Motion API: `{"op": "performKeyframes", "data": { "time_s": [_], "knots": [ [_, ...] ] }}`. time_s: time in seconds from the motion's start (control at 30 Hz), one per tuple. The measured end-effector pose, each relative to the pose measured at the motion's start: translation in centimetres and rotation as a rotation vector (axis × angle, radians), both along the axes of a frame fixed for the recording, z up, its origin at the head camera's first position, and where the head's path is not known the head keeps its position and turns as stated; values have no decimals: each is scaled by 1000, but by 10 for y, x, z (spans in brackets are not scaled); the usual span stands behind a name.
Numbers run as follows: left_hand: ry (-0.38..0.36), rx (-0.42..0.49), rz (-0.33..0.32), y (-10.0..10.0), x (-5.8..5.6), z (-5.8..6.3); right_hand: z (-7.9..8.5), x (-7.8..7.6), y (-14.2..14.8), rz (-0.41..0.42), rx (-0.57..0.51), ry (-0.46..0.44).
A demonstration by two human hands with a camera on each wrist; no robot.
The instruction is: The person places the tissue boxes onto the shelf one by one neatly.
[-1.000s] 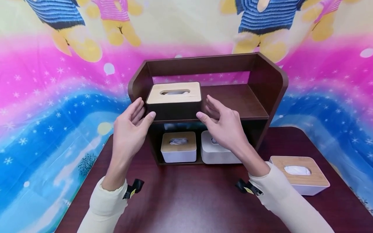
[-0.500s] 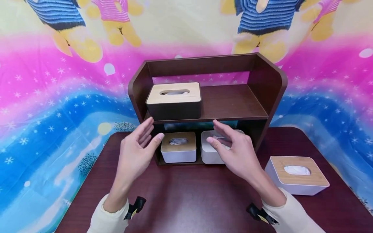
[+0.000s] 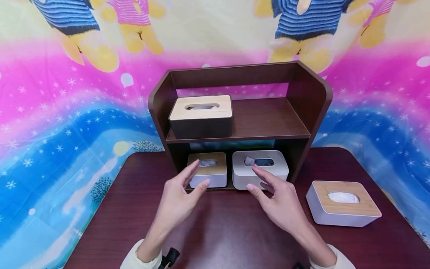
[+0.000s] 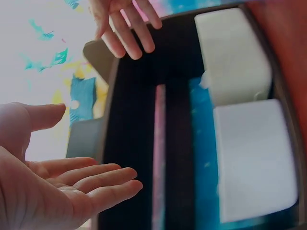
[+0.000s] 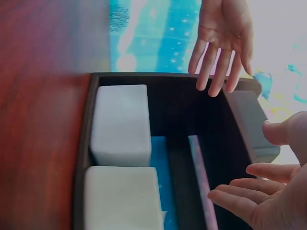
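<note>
Both hands are held in the air in front of the shelf, palms facing each other and nothing in them. My left hand (image 3: 181,196) overlaps the white tissue box with a wooden lid (image 3: 213,177) on the lower shelf in the head view. Fingertips of my right hand (image 3: 282,201) overlap the all-white tissue box (image 3: 242,178) beside it. On the upper shelf, at the left, sits a black tissue box with a pale wooden lid (image 3: 201,127). The left wrist view shows the left hand (image 4: 72,191) with fingers extended; the right hand (image 5: 268,191) looks similar in its own view.
A dark brown two-tier shelf (image 3: 268,116) stands at the back of the dark red table (image 3: 221,239). Right of it on the table is another white tissue box with a bamboo lid (image 3: 340,218). A patterned cloth (image 3: 67,149) hangs behind.
Both hands have moved away from the black tissue box, down and back toward me, with the left also shifting right. The black tissue box has stayed on the upper shelf.
</note>
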State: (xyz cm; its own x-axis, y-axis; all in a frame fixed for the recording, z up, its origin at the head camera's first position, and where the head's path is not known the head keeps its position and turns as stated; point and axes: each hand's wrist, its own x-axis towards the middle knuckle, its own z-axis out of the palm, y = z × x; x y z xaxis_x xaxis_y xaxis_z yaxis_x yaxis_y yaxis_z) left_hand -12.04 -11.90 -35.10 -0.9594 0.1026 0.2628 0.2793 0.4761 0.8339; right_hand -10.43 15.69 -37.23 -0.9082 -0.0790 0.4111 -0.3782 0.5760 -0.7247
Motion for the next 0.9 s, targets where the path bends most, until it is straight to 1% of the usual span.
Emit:
{"op": "performKeyframes", "data": {
  "time_s": [0.17, 0.33, 0.4, 0.5, 0.63, 0.73, 0.9],
  "knots": [
    [14, -26, -13, 10, 1, -19, -13, 4, 3, -25, 27, 7],
    [12, -25, -20, 15, 1, -32, -20, 7, 10, -65, 78, 13],
    [9, -34, -21, 18, 0, -35, -22, 8, 15, -76, 98, 10],
    [-25, -62, -23, 23, 0, -38, -26, 9, 22, -86, 114, 2],
    [-46, -91, -54, 35, 0, -44, -31, 12, 35, -95, 131, -28],
    [-29, -100, -90, 45, -1, -51, -33, 13, 47, -105, 145, -60],
    [-47, -111, -130, 62, 0, -55, -37, 17, 69, -176, 199, -75]
  ]
}}
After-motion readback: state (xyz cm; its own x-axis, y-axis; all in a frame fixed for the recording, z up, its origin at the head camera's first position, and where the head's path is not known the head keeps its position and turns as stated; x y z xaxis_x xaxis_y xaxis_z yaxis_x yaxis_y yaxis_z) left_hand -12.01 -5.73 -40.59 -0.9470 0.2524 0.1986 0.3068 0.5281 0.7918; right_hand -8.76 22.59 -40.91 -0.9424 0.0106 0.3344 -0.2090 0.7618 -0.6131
